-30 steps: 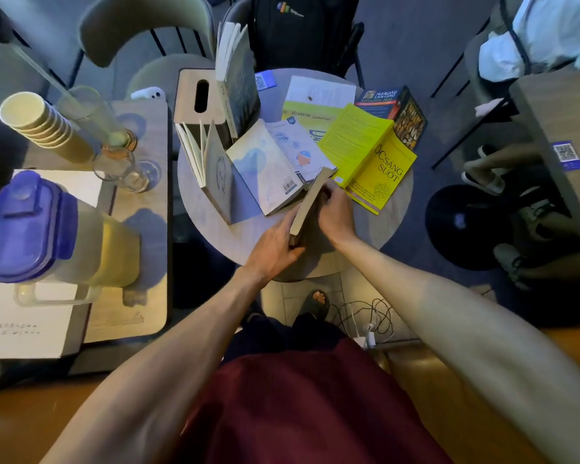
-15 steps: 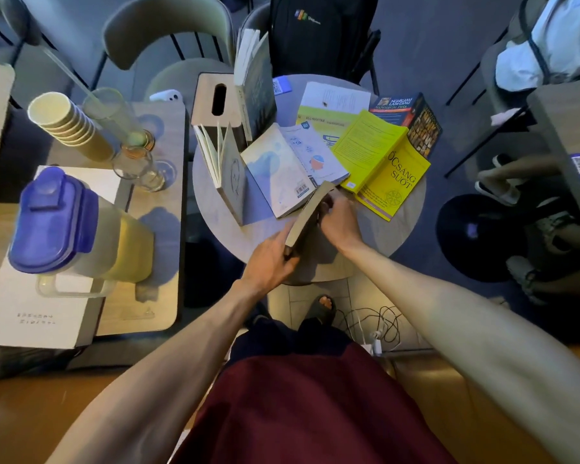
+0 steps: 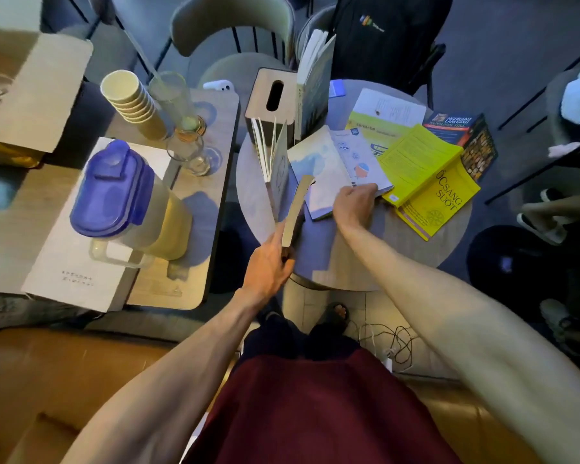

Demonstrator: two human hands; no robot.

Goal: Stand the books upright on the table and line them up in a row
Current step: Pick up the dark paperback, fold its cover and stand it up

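On the round table (image 3: 345, 262) my left hand (image 3: 271, 262) grips the near edge of a tan book (image 3: 296, 209) held upright on its edge. Just left of it a white book (image 3: 275, 159) stands with its pages fanned, and a dark book (image 3: 315, 85) stands at the back beside the wooden box. My right hand (image 3: 354, 202) rests on a pale blue book (image 3: 318, 169) lying flat, fingers curled at its right edge. More books lie flat to the right: a white illustrated one (image 3: 360, 159), a yellow one (image 3: 426, 182), a dark one (image 3: 462, 135).
A wooden tissue box (image 3: 270, 95) stands at the table's back left. On the left side table are a blue-lidded jug (image 3: 124, 202), stacked paper cups (image 3: 131, 98) and glasses (image 3: 188, 142). Chairs and a black backpack (image 3: 385, 38) stand behind. Cables (image 3: 392, 343) lie on the floor.
My left hand has swung the tan book leftward toward the standing white book. My right hand let go of it and moved right onto the pale blue book. The view shifted.
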